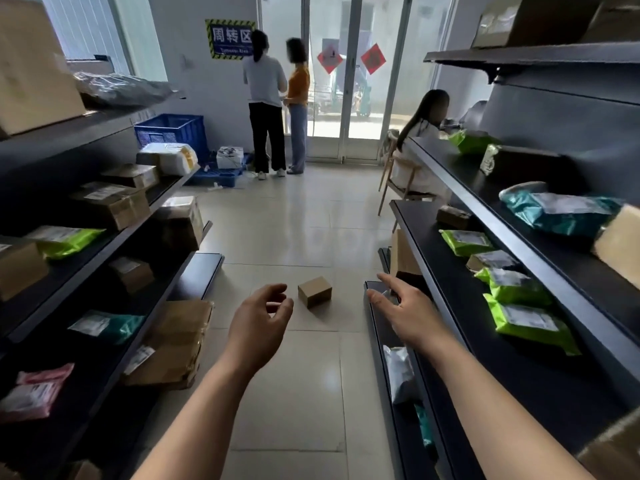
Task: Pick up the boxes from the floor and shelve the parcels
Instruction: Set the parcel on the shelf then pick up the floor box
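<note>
Head view: a small cardboard box (314, 291) lies on the floor (294, 393) between the empty, loosely curled left hand (260, 323) and the empty, spread right hand (407, 311).

Parcel depot, shelves (450, 188) of parcels (530, 320)

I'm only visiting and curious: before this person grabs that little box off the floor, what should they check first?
1. Small box in plain view, nothing on top: ok.
2. Left hand empty: ok.
3. Right hand empty: ok.
4. Floor around the box bare: ok.
5. Free spot on the right shelf: ok.
6. Box's weight and sealing: cannot tell.
</note>
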A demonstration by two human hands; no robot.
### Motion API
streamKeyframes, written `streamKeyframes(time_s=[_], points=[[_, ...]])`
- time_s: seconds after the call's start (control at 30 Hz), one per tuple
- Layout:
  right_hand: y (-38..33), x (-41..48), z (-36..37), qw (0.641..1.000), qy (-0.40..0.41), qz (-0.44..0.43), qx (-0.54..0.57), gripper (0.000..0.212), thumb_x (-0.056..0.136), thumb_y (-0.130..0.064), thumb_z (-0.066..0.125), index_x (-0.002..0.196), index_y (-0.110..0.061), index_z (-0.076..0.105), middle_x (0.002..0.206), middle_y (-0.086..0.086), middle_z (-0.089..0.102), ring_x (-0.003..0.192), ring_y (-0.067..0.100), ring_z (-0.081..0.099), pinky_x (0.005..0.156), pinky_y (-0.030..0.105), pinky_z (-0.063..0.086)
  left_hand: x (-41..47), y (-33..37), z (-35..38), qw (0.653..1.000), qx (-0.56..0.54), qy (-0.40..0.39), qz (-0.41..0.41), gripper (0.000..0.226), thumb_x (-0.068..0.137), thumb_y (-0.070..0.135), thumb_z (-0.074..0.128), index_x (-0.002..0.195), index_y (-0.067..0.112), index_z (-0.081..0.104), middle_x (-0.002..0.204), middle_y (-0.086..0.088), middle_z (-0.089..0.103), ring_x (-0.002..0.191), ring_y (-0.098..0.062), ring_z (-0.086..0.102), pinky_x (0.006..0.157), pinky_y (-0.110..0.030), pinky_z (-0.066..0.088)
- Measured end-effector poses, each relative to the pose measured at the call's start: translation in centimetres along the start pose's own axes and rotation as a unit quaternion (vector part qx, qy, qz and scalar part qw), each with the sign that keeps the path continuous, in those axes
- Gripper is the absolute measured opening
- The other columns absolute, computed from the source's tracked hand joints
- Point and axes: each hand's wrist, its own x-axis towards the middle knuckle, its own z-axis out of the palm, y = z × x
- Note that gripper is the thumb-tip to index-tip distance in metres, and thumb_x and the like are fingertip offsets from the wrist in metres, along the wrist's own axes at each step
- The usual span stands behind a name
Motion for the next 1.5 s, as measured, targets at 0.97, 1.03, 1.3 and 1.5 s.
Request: streamKeyframes(time_s=[0.97,1.03,1.3,1.5], points=[[-0.1,48.6,8.7,0.998,-0.037,0.049,-0.002,0.056,0.091,-0.046,0.055,0.142,-0.025,0.044,0.149,-0.002,0.043,0.139,0.017,0.036,0.108,0.030,0.028,48.0,-6.8,7.4,0.997,0.003,-0.059,-0.047,0.032,0.093,0.024,0.056,0.124,0.015,0.060,0.105,0.005,0.065,0.089,-0.005,0.059,0.070,-0.012,0.042],[-0.3,51.1,9.6,0.998,-0.031,0.057,0.001,0.056,0.091,-0.047,0.055,0.142,-0.025,0.043,0.149,-0.002,0.043,0.139,0.017,0.036,0.108,0.030,0.028,51.2,-7.6,7.4,0.997,0.006,-0.067,-0.047,0.032,0.094,0.024,0.055,0.124,0.015,0.059,0.105,0.006,0.064,0.087,-0.002,0.058,0.066,-0.007,0.040],[1.7,59.9,11.8,0.995,-0.025,0.099,-0.003,0.054,0.093,-0.043,0.054,0.141,-0.020,0.046,0.148,0.001,0.045,0.138,0.019,0.037,0.107,0.029,0.030,61.3,-10.3,10.1,0.992,0.001,-0.100,-0.080,0.033,0.094,0.024,0.055,0.125,0.014,0.060,0.105,0.006,0.064,0.087,-0.003,0.058,0.067,-0.013,0.040],[5.2,68.0,11.8,0.993,-0.036,0.114,-0.001,0.054,0.093,-0.042,0.054,0.141,-0.020,0.045,0.147,0.002,0.045,0.138,0.019,0.037,0.106,0.028,0.030,68.3,-12.0,14.7,0.986,-0.018,-0.111,-0.126,0.033,0.094,0.026,0.055,0.125,0.016,0.059,0.108,0.002,0.065,0.095,-0.011,0.060,0.080,-0.024,0.042]])
